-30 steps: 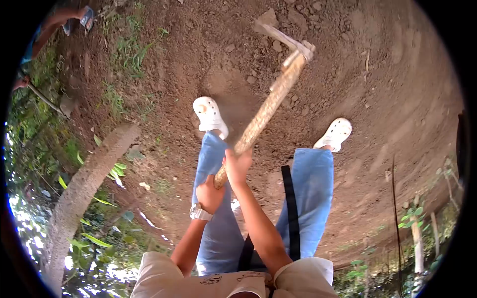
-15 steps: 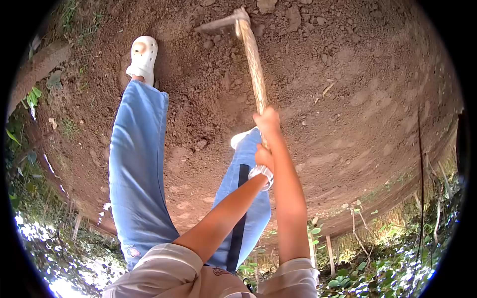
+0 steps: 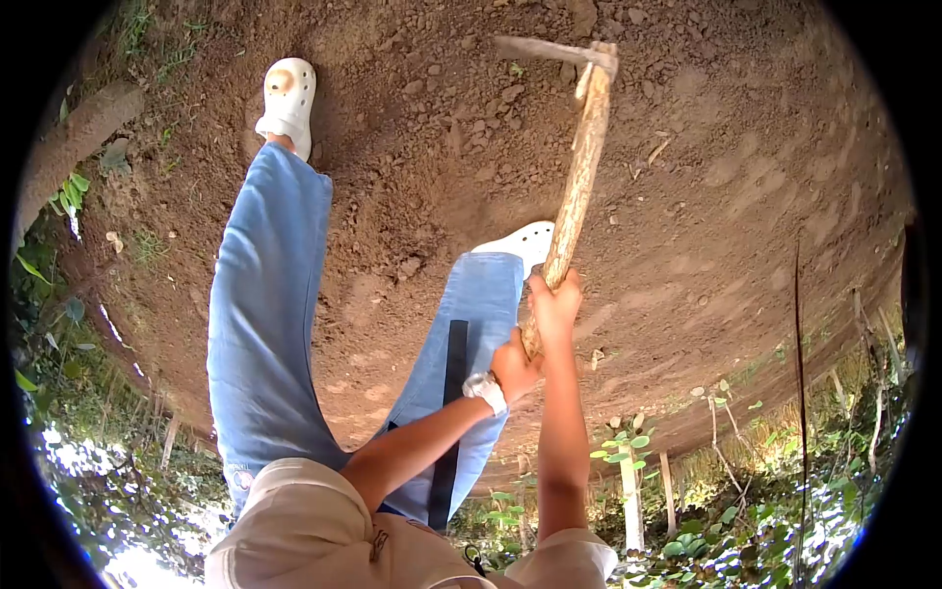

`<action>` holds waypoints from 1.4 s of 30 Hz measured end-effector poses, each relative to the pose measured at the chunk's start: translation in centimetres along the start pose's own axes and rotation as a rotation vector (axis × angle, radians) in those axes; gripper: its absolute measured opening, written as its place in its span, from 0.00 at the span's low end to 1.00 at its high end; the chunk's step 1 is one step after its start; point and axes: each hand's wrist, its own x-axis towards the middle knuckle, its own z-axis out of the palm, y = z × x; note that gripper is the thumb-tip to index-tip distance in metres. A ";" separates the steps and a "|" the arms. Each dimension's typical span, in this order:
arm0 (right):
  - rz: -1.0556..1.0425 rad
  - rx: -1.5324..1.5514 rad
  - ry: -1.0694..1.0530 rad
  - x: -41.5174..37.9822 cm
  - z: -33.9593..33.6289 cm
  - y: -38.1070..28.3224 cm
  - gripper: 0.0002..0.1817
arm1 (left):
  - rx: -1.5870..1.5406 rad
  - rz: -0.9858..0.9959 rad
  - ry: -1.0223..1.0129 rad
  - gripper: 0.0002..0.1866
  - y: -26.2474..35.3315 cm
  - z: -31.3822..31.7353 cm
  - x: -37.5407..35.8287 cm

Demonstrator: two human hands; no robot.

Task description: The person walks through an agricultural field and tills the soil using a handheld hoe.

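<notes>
A hoe (image 3: pixel 579 167) with a rough wooden handle slants up and to the right ahead of me. Its narrow metal blade (image 3: pixel 545 48) points left and looks raised off the soil. My left hand (image 3: pixel 515 367), below a white wristwatch (image 3: pixel 485 392), is wrapped round the handle's near end. Farther up, my right hand (image 3: pixel 555 304) grips the same handle. Loosened brown soil (image 3: pixel 432 157) with clods lies under and left of the hoe.
My white clogs (image 3: pixel 287 98) stand apart on the dirt, the right one (image 3: pixel 520 242) close beside the handle. At left lies a log-like edge (image 3: pixel 83 133). Leafy plants and thin stakes (image 3: pixel 630 491) line the near border, and a thin dark upright (image 3: pixel 800 393) stands at right.
The hoe head has swung right and its handle now tilts right. Both hands have come down closer to my body, still gripping it. More of the right clog shows.
</notes>
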 end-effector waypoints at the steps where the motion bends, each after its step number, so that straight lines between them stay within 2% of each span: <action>1: -0.022 0.160 0.014 -0.3 1.0 -2.5 0.14 | 0.083 0.061 -0.037 0.20 -0.1 -2.1 1.2; 3: -0.013 0.370 0.078 2.2 4.5 -3.8 0.14 | 0.253 0.131 -0.092 0.19 1.0 -7.5 5.1; 4: 0.060 0.509 0.059 3.9 6.5 -4.8 0.15 | 0.338 0.135 -0.111 0.19 2.4 -10.5 7.2; 5: 0.134 0.649 0.054 5.5 8.5 -6.5 0.08 | 0.427 0.199 -0.077 0.19 3.1 -13.3 9.5; 6: 0.135 0.763 0.081 7.1 10.5 -8.1 0.07 | 0.514 0.264 -0.043 0.18 3.9 -15.7 11.7; 7: 0.213 0.910 0.005 8.0 11.8 -9.8 0.06 | 0.619 0.234 -0.062 0.18 4.9 -17.8 13.3; 8: 0.307 0.977 -0.005 8.3 13.3 -10.8 0.11 | 0.725 0.199 -0.088 0.18 5.4 -19.5 14.4; 10: 0.258 1.008 0.014 7.9 15.9 -11.6 0.10 | 0.798 0.253 -0.194 0.19 5.2 -22.6 15.4; 12: 0.319 0.968 -0.020 6.5 17.0 -13.1 0.09 | 0.756 0.185 -0.244 0.21 7.1 -25.2 14.4; 16: 0.364 0.995 -0.018 3.3 19.5 -13.1 0.05 | 0.830 0.159 -0.160 0.22 4.6 -27.3 12.0; 18: 0.338 1.023 -0.039 1.6 19.5 -12.2 0.06 | 0.816 0.091 -0.172 0.21 4.6 -27.3 10.2; 22: 0.328 0.809 0.094 -3.9 18.0 -9.6 0.14 | 0.678 0.119 -0.199 0.20 -1.5 -25.3 5.7; 24: 0.346 0.760 0.131 -5.3 17.3 -8.6 0.16 | 0.634 0.143 -0.223 0.20 -2.2 -24.7 5.6; 26: 0.354 0.963 0.267 -6.8 16.7 -7.1 0.25 | 0.773 0.134 -0.342 0.20 -2.2 -24.5 4.5; 28: 0.295 1.042 0.340 -6.2 14.2 -5.9 0.28 | 0.770 0.268 -0.394 0.19 -0.7 -23.4 4.9; 32: 0.463 0.920 0.661 -7.3 5.5 -8.4 0.28 | 0.648 0.480 -0.519 0.18 2.1 -17.6 4.3; 34: 0.325 0.958 0.699 -8.6 1.9 -6.5 0.24 | 0.536 0.551 -0.593 0.18 2.8 -14.7 3.7; 36: 0.399 0.928 0.994 -9.9 -1.5 -9.4 0.21 | 0.369 0.509 -0.776 0.18 4.7 -12.3 3.3; 38: -0.040 0.701 0.638 -11.3 -6.6 -6.0 0.19 | 0.218 0.491 -0.961 0.21 7.8 -10.5 3.3; 40: -0.247 0.913 0.413 -9.2 -10.2 -5.3 0.17 | 0.104 0.432 -1.005 0.22 7.7 -8.1 3.2; 41: -0.266 0.946 0.437 -7.6 -10.6 -6.4 0.15 | 0.146 0.417 -0.888 0.22 8.8 -8.1 3.4; 42: -0.275 1.157 0.328 -5.9 -10.5 -5.1 0.12 | 0.190 0.402 -0.773 0.22 9.9 -8.4 3.9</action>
